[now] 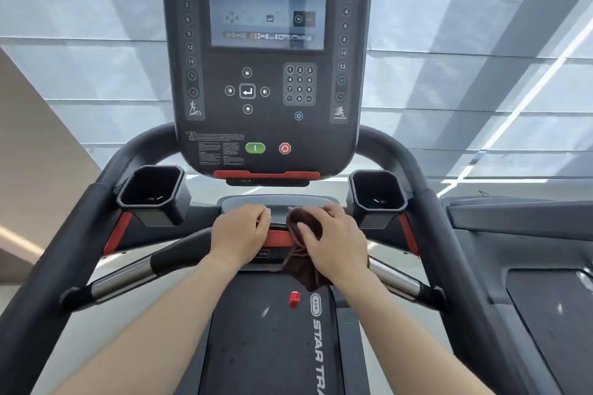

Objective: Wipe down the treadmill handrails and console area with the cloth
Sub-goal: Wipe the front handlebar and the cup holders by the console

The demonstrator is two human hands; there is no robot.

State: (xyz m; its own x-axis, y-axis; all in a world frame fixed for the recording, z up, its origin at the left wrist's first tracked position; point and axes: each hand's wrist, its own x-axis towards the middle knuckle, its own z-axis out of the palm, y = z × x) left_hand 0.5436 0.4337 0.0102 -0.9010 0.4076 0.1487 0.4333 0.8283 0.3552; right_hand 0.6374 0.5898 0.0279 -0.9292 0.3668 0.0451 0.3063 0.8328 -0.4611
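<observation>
A black Star Trac treadmill console (266,74) with a screen and keypad rises straight ahead. Below it runs the front crossbar handrail (179,255), black in the middle with chrome grips toward both ends. My left hand (240,234) wraps over the middle of this bar, just left of its red centre piece (278,238). My right hand (335,242) presses a dark brown cloth (305,266) onto the bar right of the red piece. Part of the cloth hangs down below the bar. The black side handrails (57,253) curve down on the left and right (449,253).
Two black cup holders (150,192) (378,196) sit left and right under the console. A red safety clip (294,298) dangles above the running belt (263,346). Another treadmill (539,282) stands close on the right. A beige wall is at the left.
</observation>
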